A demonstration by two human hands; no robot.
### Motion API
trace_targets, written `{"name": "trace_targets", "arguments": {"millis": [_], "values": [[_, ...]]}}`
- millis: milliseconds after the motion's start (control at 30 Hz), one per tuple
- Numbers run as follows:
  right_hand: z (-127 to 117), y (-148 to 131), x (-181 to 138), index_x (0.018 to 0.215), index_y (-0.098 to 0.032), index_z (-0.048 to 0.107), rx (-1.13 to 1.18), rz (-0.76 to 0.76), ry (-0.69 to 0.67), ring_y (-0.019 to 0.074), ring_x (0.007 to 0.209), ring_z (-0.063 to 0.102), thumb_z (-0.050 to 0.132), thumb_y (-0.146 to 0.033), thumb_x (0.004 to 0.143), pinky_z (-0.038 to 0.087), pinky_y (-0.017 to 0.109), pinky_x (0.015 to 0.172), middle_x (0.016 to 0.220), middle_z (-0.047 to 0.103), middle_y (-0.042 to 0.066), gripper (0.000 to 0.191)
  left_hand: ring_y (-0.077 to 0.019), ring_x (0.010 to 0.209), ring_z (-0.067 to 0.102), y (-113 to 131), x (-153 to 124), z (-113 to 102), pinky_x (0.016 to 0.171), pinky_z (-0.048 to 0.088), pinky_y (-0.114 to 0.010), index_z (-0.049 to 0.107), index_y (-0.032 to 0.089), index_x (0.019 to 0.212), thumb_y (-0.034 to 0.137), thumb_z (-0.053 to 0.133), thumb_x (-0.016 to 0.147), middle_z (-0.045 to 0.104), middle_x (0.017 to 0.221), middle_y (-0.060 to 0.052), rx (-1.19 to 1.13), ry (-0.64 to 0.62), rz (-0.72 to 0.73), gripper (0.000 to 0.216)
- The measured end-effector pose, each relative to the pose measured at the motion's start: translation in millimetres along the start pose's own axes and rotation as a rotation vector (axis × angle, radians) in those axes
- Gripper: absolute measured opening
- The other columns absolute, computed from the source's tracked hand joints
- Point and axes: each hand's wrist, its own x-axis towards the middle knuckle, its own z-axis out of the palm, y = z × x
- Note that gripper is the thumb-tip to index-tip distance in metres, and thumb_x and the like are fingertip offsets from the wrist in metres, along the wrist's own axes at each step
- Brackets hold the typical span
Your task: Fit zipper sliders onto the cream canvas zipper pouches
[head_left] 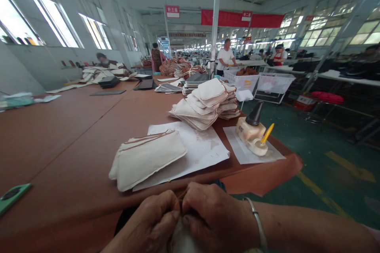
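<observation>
— Factory floor, at the desk (74, 146) edge: what's in the grip?
— A pale cloth piece (181, 242), wedged between both hands. Left hand (154, 223) and right hand (215, 215) pinch shut on it, equally near, knuckles touching. A thin brown cord (180, 198) rises from the fingertips. Cream pouches (148, 158) lie just beyond, and a black-capped bottle (251, 132) sits farther right.

The bench (59, 146) has a smooth, matt brown covering. Near its front edge, cream pouches (148, 158) of coarse cloth lie on thin white paper (204, 146). At the right corner stands a glossy plastic bottle (251, 136). The fingers (168, 215) pinch a soft, pale cloth piece (181, 242).
</observation>
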Motion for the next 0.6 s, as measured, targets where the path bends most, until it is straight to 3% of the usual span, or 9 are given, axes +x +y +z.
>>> {"name": "trace_targets", "arguments": {"millis": [100, 200, 367, 600], "values": [[6.2, 3.1, 0.1, 0.080, -0.015, 0.052, -0.283, -0.234, 0.001, 0.0168, 0.061, 0.049, 0.041, -0.012, 0.085, 0.039, 0.028, 0.056, 0.070, 0.057, 0.006, 0.013, -0.0146, 0.065, 0.045, -2.1, 1.6, 2.8, 0.058, 0.038, -0.022, 0.047, 0.019, 0.071, 0.028, 0.046, 0.090, 0.051, 0.070, 0.001, -0.014, 0.009, 0.014, 0.020], [12.4, 5.8, -2.0, 0.084, -0.011, 0.055, -0.463, -0.331, -0.044, 0.0183, 0.061, 0.049, 0.038, -0.010, 0.088, 0.040, 0.030, 0.056, 0.070, 0.056, 0.007, 0.018, -0.0144, 0.063, 0.042, -0.5, 1.2, 3.3, 0.057, 0.037, -0.022, 0.046, 0.019, 0.071, 0.032, 0.047, 0.090, 0.049, 0.069, 0.001, -0.100, 0.018, -0.025, 0.023], [14.9, 7.4, -5.0, 0.076, -0.015, 0.051, -0.516, -0.266, -0.079, 0.0180, 0.058, 0.046, 0.041, -0.012, 0.085, 0.037, 0.028, 0.050, 0.066, 0.050, 0.005, 0.014, -0.0138, 0.064, 0.040, 8.9, -6.0, 0.3, 0.056, 0.035, -0.022, 0.052, 0.017, 0.074, 0.045, 0.052, 0.086, 0.044, 0.069, 0.002, -0.180, -0.062, -0.051, 0.031], [9.4, 12.4, -6.7, 0.072, -0.016, 0.050, -0.416, -0.266, -0.179, 0.0187, 0.060, 0.044, 0.044, -0.012, 0.076, 0.030, 0.030, 0.048, 0.066, 0.048, 0.006, 0.008, -0.0104, 0.055, 0.031, 9.0, -5.1, 12.7, 0.048, 0.024, -0.022, 0.046, 0.018, 0.063, 0.032, 0.053, 0.077, 0.038, 0.059, 0.005, -0.197, -0.067, -0.137, 0.021]]}}
